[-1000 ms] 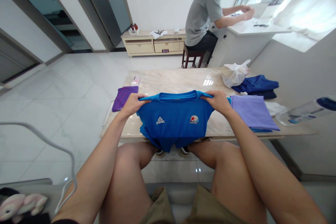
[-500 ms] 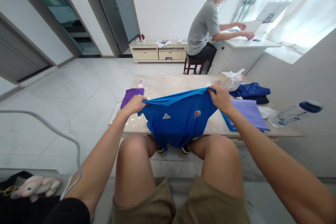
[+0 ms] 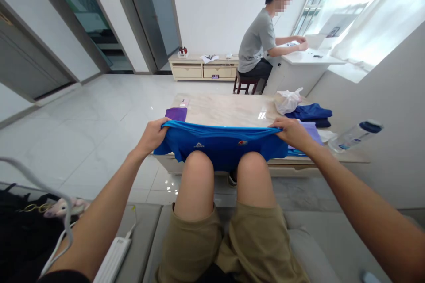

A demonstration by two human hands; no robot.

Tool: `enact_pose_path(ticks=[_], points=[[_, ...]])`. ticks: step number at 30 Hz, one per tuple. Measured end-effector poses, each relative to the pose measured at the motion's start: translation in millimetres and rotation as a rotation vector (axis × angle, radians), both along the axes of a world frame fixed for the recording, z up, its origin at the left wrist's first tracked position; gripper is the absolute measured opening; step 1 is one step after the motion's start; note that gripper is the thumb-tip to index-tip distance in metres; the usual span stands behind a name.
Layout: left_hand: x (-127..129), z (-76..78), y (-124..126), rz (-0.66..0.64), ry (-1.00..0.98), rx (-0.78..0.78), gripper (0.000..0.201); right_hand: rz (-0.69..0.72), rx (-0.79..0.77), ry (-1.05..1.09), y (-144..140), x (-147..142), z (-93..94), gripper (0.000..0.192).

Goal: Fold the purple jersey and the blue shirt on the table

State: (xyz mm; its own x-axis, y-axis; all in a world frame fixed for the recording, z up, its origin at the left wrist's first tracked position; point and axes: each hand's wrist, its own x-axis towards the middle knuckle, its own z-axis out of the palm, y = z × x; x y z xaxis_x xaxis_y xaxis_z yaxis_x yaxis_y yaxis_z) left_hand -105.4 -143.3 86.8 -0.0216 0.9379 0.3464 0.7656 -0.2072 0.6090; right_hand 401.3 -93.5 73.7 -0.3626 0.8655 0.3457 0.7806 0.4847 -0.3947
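Lowered now, blue shirt (image 3: pixel 219 143) stretched flat, logos showing.

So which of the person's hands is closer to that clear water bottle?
Right. The right hand grips the blue shirt beside the water bottle; the left hand holds the shirt's far end.

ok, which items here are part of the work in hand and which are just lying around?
In hand:
left hand
right hand
blue shirt, stretched between both hands

Lying about:
purple cloth
lilac cloth
navy clothes
white plastic bag
water bottle
marble table
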Motion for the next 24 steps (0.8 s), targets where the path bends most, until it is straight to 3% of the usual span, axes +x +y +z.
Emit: enact_pose_path(ticks=[5,7,10,13,15,20,22,24], points=[[-7,42.1,-14,0.099,-0.055,0.206,0.026,-0.071,0.268,0.242,-9,3,59.7,0.024],[-4,41.5,-17,0.043,-0.107,0.144,0.032,-0.103,0.309,0.3,-11,1,67.8,0.021],[2,11.8,-18,-0.044,-0.135,-0.097,0.032,-0.194,0.187,0.271,-10,-4,42.9,0.016],[0,-14.4,-13,-0.002,-0.143,-0.194,0.025,-0.305,0.035,0.231,-8,-5,9.7,0.018],[-7,-10.6,-8,0.015,-0.147,-0.18,0.024,-0.338,0.022,0.231,-5,-1,5.9,0.019],[-20,33.3,3,0.034,-0.187,0.012,0.037,-0.29,0.16,0.429,8,8,36.4,0.021],[-17,29.9,4,0.008,-0.182,0.015,0.042,-0.313,0.204,0.503,14,7,30.2,0.032],[-13,9.6,5,-0.053,-0.153,-0.095,0.04,-0.383,0.211,0.507,17,5,6.8,0.043]])
